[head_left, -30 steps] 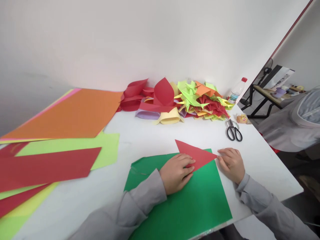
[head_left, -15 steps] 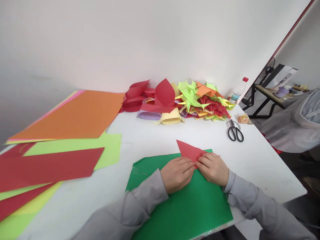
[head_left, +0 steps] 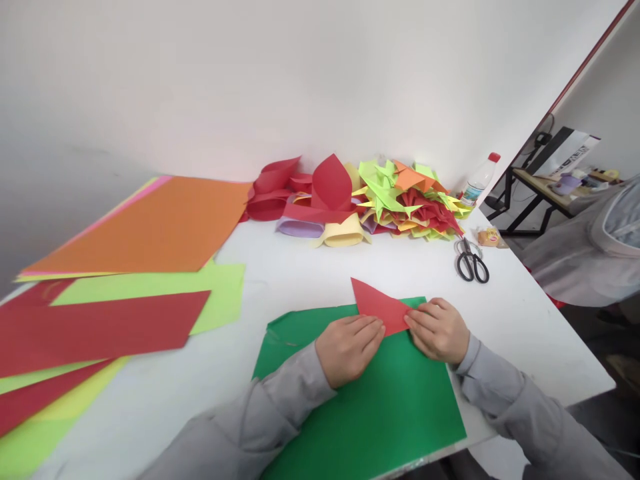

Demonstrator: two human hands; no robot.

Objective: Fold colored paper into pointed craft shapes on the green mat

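A small red paper piece point(head_left: 379, 305), folded to a pointed shape, lies on a green sheet point(head_left: 380, 407) near the table's front edge. My left hand point(head_left: 347, 349) presses its lower left part with curled fingers. My right hand point(head_left: 440, 331) presses down on its right end, fingers bent over the paper. Both wrists are in grey sleeves.
Large orange point(head_left: 150, 230), lime and red point(head_left: 95, 330) sheets cover the table's left side. A heap of folded paper shapes point(head_left: 370, 200) sits at the back by the wall. Black scissors point(head_left: 470, 261), a small wrapped item point(head_left: 489, 237) and a plastic bottle point(head_left: 477, 180) stand at the right. A person in grey point(head_left: 590, 247) is at the far right.
My right hand moved left from the red paper's right tip and folded that tip inward, so the piece is shorter. My left hand stayed pressed in place.
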